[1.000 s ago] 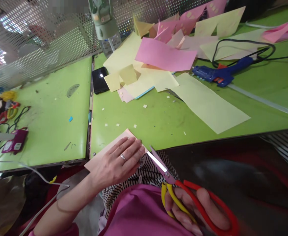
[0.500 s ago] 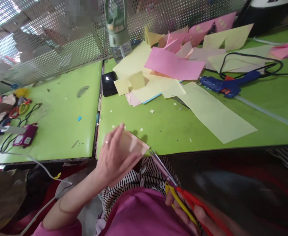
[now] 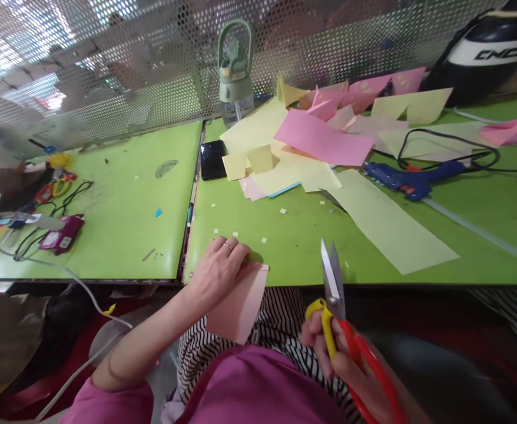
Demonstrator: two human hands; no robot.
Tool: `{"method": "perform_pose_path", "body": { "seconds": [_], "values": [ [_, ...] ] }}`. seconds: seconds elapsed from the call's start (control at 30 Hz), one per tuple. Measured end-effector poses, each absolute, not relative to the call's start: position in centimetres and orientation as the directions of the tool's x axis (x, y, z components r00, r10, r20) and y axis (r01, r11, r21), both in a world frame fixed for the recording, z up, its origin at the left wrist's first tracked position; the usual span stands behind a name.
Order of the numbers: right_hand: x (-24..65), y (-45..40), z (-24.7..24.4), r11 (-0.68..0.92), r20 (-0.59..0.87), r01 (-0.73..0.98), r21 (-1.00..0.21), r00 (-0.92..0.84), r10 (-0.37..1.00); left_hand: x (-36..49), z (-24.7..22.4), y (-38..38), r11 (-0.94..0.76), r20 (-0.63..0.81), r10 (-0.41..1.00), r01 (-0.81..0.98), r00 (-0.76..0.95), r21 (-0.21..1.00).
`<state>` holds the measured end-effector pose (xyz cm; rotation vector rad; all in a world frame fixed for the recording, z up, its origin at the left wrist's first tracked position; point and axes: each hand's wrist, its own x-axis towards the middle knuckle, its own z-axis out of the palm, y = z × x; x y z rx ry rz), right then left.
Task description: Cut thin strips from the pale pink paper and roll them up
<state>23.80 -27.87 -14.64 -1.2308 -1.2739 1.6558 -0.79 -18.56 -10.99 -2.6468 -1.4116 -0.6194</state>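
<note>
My left hand (image 3: 218,269) grips the top edge of a pale pink paper piece (image 3: 238,306) at the near edge of the green table (image 3: 302,235); the paper hangs down over my lap. A ring shows on one finger. My right hand (image 3: 342,359) holds red-and-yellow scissors (image 3: 334,294) by their handles, with the blades shut and pointing up and away from me, just right of the paper and not touching it.
A pile of yellow and pink paper sheets (image 3: 315,135) covers the far table. A long yellow strip (image 3: 386,224), a blue glue gun (image 3: 413,176) with black cord, a black phone (image 3: 213,159), a green bottle (image 3: 235,76) and a mesh screen stand behind. Scissors and cables (image 3: 50,206) lie far left.
My left hand lifted the pink paper from flat on the table and now holds it hanging over the edge. The scissors swung from pointing left to pointing upward.
</note>
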Motion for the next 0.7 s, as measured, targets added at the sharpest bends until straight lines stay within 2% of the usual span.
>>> {"method": "perform_pose_path", "body": {
  "seconds": [0.1,0.23,0.37,0.43,0.5,0.6,0.7],
  "values": [
    [22.6,-27.0,-14.6,-0.174,-0.209,0.184,-0.967,-0.187,0.96,-0.8,-11.2,-18.8,-0.598,0.41,0.744,0.8,0.527,0.058],
    [21.1,-26.9,-13.6,-0.115,-0.137,0.217,-0.969,-0.093,0.986,-0.9,-10.8,-20.0,-0.703,0.475,0.645,0.709,0.599,0.061],
    [20.3,-27.2,-12.9,0.012,0.017,0.123,-0.992,0.033,0.999,-0.7,-9.0,-21.9,-0.841,0.574,0.524,0.487,0.629,0.234],
    [20.1,-27.3,-12.4,0.095,0.098,0.067,-0.993,0.033,0.995,-0.4,-8.0,-22.6,-0.878,0.616,0.472,0.403,0.63,0.26],
    [19.9,-27.3,-11.7,0.117,0.117,0.021,-0.993,-0.018,0.993,-0.1,-7.5,-22.9,-0.892,0.64,0.446,0.369,0.626,0.26],
    [19.8,-27.3,-10.9,0.101,0.101,0.0,-0.995,-0.065,0.993,0.0,-7.4,-23.2,-0.873,0.661,0.487,0.355,0.572,0.335],
    [19.9,-27.3,-10.5,0.109,0.109,0.011,-0.994,-0.038,0.993,-0.1,-7.6,-23.2,-0.763,0.583,0.641,0.33,0.5,0.556]
  ]
}}
